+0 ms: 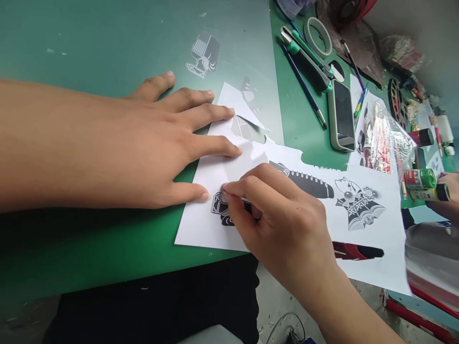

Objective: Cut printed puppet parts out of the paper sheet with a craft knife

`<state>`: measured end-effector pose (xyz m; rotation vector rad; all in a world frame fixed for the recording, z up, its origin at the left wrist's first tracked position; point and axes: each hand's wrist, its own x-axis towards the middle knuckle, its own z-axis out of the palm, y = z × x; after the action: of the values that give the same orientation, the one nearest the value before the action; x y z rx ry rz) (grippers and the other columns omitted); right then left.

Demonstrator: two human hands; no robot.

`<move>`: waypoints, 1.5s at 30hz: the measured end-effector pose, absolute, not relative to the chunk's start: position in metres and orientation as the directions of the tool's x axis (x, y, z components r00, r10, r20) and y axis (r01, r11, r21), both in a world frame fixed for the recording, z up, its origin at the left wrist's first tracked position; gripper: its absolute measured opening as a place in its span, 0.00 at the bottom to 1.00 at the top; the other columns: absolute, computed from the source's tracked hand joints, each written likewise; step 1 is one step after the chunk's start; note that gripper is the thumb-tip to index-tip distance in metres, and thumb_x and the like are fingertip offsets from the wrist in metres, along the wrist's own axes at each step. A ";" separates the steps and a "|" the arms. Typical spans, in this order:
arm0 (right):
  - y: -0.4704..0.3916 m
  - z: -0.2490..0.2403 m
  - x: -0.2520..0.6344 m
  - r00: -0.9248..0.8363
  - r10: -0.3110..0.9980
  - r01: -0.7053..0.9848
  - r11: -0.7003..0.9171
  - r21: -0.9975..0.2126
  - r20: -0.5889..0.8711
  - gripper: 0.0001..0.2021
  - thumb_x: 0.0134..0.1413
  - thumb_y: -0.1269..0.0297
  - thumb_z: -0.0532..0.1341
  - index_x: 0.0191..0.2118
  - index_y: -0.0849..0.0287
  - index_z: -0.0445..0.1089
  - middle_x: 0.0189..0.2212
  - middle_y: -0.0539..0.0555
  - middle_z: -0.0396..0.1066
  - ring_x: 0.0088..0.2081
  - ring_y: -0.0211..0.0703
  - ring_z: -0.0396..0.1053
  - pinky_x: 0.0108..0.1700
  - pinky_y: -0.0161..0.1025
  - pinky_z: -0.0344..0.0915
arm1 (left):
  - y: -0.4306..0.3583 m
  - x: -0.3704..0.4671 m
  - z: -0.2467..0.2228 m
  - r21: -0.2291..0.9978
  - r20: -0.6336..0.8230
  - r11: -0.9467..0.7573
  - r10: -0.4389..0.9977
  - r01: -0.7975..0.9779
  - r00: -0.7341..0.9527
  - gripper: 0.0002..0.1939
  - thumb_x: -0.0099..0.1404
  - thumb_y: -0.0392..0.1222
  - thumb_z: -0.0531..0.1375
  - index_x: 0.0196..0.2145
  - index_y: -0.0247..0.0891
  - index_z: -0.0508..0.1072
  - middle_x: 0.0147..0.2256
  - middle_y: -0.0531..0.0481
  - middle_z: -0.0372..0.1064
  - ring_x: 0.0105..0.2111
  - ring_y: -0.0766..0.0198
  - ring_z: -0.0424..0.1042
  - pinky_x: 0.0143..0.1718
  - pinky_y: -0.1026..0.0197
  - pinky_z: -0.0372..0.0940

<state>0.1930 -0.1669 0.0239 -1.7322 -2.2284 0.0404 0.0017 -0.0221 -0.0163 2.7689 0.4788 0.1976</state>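
I have the left hand [174,129] spread wide and empty, fingers [218,145] touching the white paper [201,231] that overhangs the green surface [118,258], while the right hand [287,215] pinches a mostly hidden slim tool [245,199] over a dark printed figure [226,218].

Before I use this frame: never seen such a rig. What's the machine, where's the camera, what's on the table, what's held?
There's no machine, just a person's bare hands, seen from a camera worn on the head, looking forward and down. The left hand lies spread, fingertips on white paper. The right hand pinches something slim, mostly hidden by the fingers, over a dark figure on the paper. Toward the upper right of the green table lie a cutter knife, a brush, a tape roll and a phone.
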 end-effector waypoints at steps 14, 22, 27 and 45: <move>-0.178 0.028 0.170 -0.024 0.977 0.985 0.059 -0.160 0.210 0.08 0.55 0.77 0.59 0.29 0.58 0.69 0.27 0.48 0.67 0.24 0.33 0.58 0.22 0.36 0.45 | -0.022 0.003 -0.015 0.330 0.075 -0.889 0.359 0.317 0.930 0.37 0.65 0.72 0.43 0.65 0.56 0.63 0.72 0.54 0.44 0.70 0.32 0.45 0.67 0.25 0.30; -0.180 0.028 0.166 -0.003 0.972 0.990 0.037 -0.139 0.234 0.09 0.57 0.76 0.59 0.28 0.58 0.69 0.27 0.49 0.67 0.24 0.33 0.60 0.21 0.36 0.47 | -0.024 0.000 -0.014 0.324 0.115 -0.891 0.372 0.319 0.921 0.35 0.66 0.71 0.44 0.64 0.56 0.64 0.72 0.53 0.45 0.70 0.33 0.44 0.67 0.26 0.31; -0.171 0.027 0.184 -0.156 0.971 0.968 0.187 -0.168 0.183 0.08 0.61 0.74 0.59 0.31 0.59 0.72 0.28 0.48 0.65 0.25 0.32 0.58 0.26 0.34 0.54 | -0.029 0.005 -0.009 0.245 0.200 -0.906 0.395 0.345 0.897 0.36 0.69 0.67 0.40 0.54 0.41 0.73 0.69 0.47 0.51 0.70 0.36 0.46 0.70 0.33 0.29; -0.175 0.025 0.175 -0.071 0.969 0.984 0.107 -0.143 0.237 0.10 0.56 0.78 0.57 0.29 0.57 0.68 0.28 0.48 0.66 0.23 0.33 0.56 0.24 0.36 0.50 | -0.022 0.015 -0.007 0.415 0.081 -0.874 0.312 0.252 0.947 0.30 0.71 0.60 0.43 0.65 0.54 0.64 0.71 0.62 0.50 0.70 0.50 0.50 0.72 0.44 0.36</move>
<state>0.1748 -0.1751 0.0248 -1.9318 -2.1169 -0.0789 0.0148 -0.0216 -0.0070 2.6922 0.4077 0.2037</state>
